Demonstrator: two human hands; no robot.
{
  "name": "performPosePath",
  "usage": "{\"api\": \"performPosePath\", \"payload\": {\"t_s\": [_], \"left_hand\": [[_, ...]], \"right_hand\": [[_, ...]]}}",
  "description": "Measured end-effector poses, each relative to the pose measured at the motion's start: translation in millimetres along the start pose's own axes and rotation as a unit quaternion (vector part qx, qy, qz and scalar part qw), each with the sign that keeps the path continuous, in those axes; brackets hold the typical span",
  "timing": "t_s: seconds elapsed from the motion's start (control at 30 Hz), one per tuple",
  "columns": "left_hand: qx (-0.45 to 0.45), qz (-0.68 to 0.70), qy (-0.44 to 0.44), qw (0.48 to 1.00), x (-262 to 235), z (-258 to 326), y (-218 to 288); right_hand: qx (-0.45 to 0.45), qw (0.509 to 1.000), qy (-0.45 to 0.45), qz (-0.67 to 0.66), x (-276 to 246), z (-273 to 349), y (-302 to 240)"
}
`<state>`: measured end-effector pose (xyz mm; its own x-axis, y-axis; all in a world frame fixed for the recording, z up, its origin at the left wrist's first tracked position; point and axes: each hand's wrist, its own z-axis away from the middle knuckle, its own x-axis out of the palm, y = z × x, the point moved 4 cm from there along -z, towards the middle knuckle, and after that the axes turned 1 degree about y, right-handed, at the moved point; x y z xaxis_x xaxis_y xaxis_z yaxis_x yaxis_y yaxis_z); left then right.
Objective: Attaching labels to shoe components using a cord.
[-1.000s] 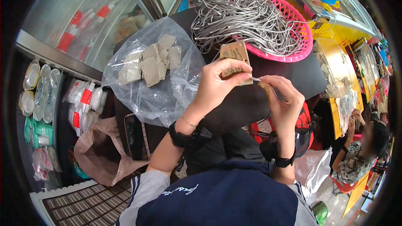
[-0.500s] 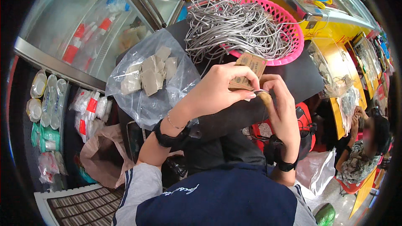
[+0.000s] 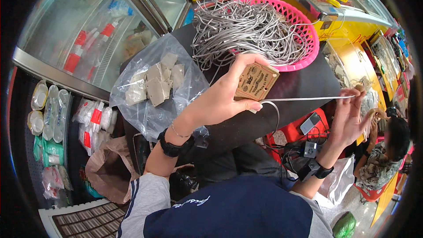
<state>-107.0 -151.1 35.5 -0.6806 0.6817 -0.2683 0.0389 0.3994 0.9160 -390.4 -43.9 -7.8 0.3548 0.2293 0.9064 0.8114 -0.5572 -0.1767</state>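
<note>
My left hand [image 3: 219,94] pinches a stack of brown printed cards [image 3: 257,81] over the dark tabletop, fingers behind and thumb along the lower edge. A thin grey cord [image 3: 304,99] runs taut from beside that thumb to my right hand [image 3: 346,121], out on the right, whose fingers grip it. Another length of cord loops down below the left thumb. Beyond the hands, a pink plastic basket [image 3: 311,26] holds a tangled heap of similar grey cords [image 3: 246,31]. Left of my hand, a clear plastic bag [image 3: 132,121] lies spread with several pale cards [image 3: 156,83] on it.
Glass-doored fridges [image 3: 70,31] and shelves of packaged goods stand at left. A brown paper bag [image 3: 108,172] sits below them. A red stool [image 3: 282,139] carries a phone and cables. Another person [image 3: 379,158] sits at far right by yellow tables.
My right hand has moved from beside the cards far out to the right, drawing the cord straight. My left hand has tilted the cards so their printed face shows more.
</note>
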Motion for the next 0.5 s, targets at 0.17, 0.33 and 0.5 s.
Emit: {"api": "performPosePath", "payload": {"t_s": [0.17, 0.33, 0.5], "left_hand": [[0.107, -0.071, -0.037, 0.991, 8.4, -1.2, 9.9], [0.139, -0.106, -0.041, 0.984, 23.1, 6.5, 21.3], [0.177, -0.072, -0.041, 0.981, 37.5, 7.2, 36.7]], "right_hand": [[-0.131, 0.937, 0.104, 0.307, -9.0, 4.0, -11.6], [0.051, 0.83, -0.039, 0.553, 53.2, 23.5, 77.7], [0.096, 0.835, -0.004, 0.543, 58.9, 31.8, 95.8]]}}
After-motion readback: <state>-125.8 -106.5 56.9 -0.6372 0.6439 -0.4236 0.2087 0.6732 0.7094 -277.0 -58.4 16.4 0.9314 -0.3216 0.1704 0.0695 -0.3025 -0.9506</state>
